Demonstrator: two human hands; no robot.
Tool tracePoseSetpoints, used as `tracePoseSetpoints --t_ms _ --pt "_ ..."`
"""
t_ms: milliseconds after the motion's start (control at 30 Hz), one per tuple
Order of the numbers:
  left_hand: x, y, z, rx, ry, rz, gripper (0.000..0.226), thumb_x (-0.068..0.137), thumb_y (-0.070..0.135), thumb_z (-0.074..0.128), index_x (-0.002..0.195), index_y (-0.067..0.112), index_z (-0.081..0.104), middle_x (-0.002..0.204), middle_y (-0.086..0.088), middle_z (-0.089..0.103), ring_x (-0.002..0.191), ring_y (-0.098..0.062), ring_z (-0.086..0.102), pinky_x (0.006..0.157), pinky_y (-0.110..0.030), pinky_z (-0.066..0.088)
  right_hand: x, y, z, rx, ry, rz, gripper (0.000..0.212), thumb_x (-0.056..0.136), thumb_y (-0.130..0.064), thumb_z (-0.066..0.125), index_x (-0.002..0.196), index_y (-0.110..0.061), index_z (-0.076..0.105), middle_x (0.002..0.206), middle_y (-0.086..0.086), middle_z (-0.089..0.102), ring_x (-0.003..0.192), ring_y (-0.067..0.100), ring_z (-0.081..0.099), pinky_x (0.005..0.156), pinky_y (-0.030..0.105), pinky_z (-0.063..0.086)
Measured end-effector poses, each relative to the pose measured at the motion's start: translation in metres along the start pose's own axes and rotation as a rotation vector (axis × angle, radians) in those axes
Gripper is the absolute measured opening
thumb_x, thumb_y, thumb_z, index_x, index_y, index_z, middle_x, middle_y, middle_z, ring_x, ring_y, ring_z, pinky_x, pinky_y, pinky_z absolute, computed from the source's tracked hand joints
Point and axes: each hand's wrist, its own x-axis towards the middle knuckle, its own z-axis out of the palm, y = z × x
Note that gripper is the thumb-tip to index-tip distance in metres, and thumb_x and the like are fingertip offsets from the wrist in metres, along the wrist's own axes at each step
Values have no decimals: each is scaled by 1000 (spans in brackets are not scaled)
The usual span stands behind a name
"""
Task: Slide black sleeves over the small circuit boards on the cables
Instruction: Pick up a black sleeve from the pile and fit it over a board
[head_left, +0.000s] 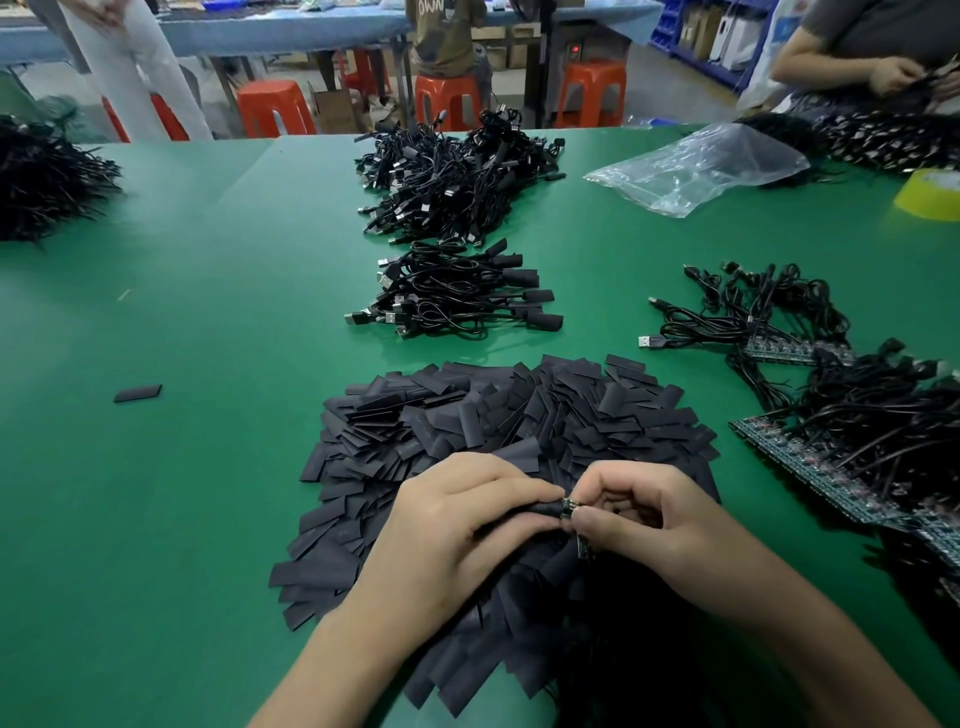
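My left hand (457, 514) pinches a black sleeve (540, 506) between thumb and fingers. My right hand (644, 514) pinches a small circuit board (570, 505) whose end meets the sleeve's mouth. Both hands hover over a big heap of flat black sleeves (493, 431) on the green table (208, 467). The board's cable runs down out of sight under my hands. To the right lie unsleeved cables on green board strips (841, 447). Farther back sit a small pile of sleeved cables (457, 296) and a larger cable pile (457, 176).
One stray sleeve (137, 393) lies at the left. A clear plastic bag (701, 166) and a yellow tape roll (930, 195) sit at the far right. Another black cable heap (41, 176) fills the far left. Another person's hands (904, 75) work at the top right; orange stools stand behind.
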Motion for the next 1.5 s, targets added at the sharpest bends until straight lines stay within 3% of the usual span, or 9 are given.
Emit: tracePoseSetpoints --t_ms 100,400,600,733,1000,1267,1500 --pt "-1 0 1 -25 7 -12 19 94 25 76 107 13 80 100 5 73 95 -8 67 85 -22 52 -1 1 0 -13 4 3 23 89 -45 67 85 -22 69 74 -1 60 69 11 51 63 22 39" --pt "-2 1 3 -28 -56 11 18 95 23 76 112 17 79 103 7 72 96 -9 67 84 -28 55 -2 -2 1 -53 -12 13 14 92 -32 66 81 -24 68 70 -4 60 67 9 53 63 24 41" --pt "0 2 3 -53 30 -47 21 88 22 81 107 14 81 98 7 73 91 -9 68 81 -26 55 -2 -4 0 27 90 -8 9 95 -20 71 87 -18 70 79 15 67 73 15 61 70 26 48" --pt "-1 1 1 -34 68 -81 22 87 30 80 103 15 80 95 8 73 88 -10 68 79 -26 55 -3 -5 2 61 104 5 14 96 -14 69 82 -15 69 74 6 68 69 13 61 67 22 48" --pt "-4 -1 5 -24 30 -2 19 90 23 81 104 11 80 96 6 74 89 -13 67 77 -32 56 -2 -7 5 39 63 23 20 98 -12 67 79 -18 68 71 -3 63 69 10 56 65 20 44" --pt "-5 -4 8 -55 31 28 17 92 23 79 107 15 78 99 11 71 91 -9 66 80 -29 54 -2 -5 5 -5 51 11 14 90 -29 67 81 -18 67 73 -4 60 70 10 53 66 22 42" --pt "-4 -3 6 -72 -16 15 15 93 22 78 108 19 78 101 13 71 92 -8 66 81 -27 54 -2 -3 5 -41 48 0 18 97 -11 68 80 -15 66 71 -3 58 69 10 51 65 23 41"
